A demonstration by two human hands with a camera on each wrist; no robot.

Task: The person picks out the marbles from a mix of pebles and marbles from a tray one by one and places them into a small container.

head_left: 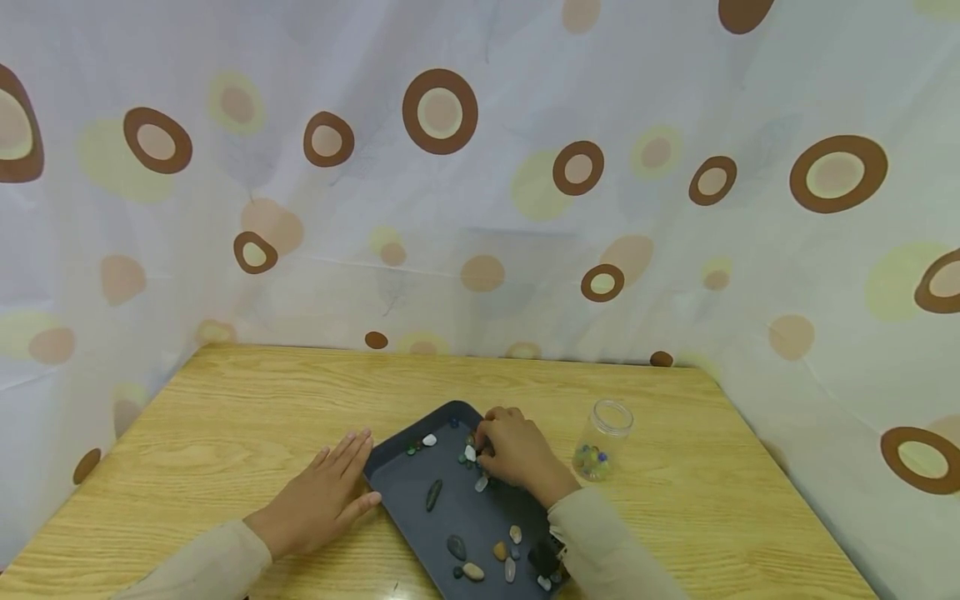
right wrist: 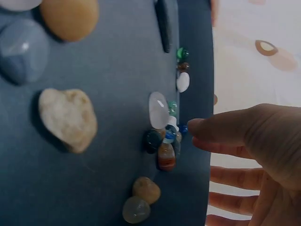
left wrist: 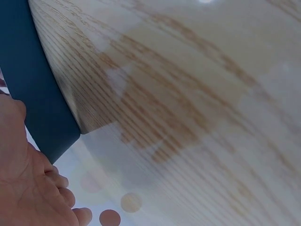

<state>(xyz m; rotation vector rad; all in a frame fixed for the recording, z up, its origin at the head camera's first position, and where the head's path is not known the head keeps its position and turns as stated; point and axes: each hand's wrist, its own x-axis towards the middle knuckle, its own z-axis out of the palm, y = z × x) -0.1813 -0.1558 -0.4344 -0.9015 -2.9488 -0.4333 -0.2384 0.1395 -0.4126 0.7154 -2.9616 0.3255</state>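
A dark grey tray [head_left: 408, 500] holding scattered stones and glass marbles lies at an angle on the table. My left hand [head_left: 318, 500] lies flat beside its left edge, fingers straight, the thumb at the rim. Over the tray's far right side, my right hand [head_left: 517, 450] reaches down to a small cluster. In the right wrist view its thumb and forefinger tips come close to a blue marble [right wrist: 182, 128], with no clear pinch on it. Around that marble are a pale translucent stone [right wrist: 158, 109], a banded brown stone [right wrist: 166, 157] and green marbles [right wrist: 172, 108].
A clear jar [head_left: 602, 437] with several coloured marbles at its bottom stands right of the tray. Nearer stones include a dark oval one [head_left: 457, 547] and a cream one [head_left: 472, 572]. Behind the wooden table [head_left: 262, 400] hangs a spotted sheet [head_left: 480, 192].
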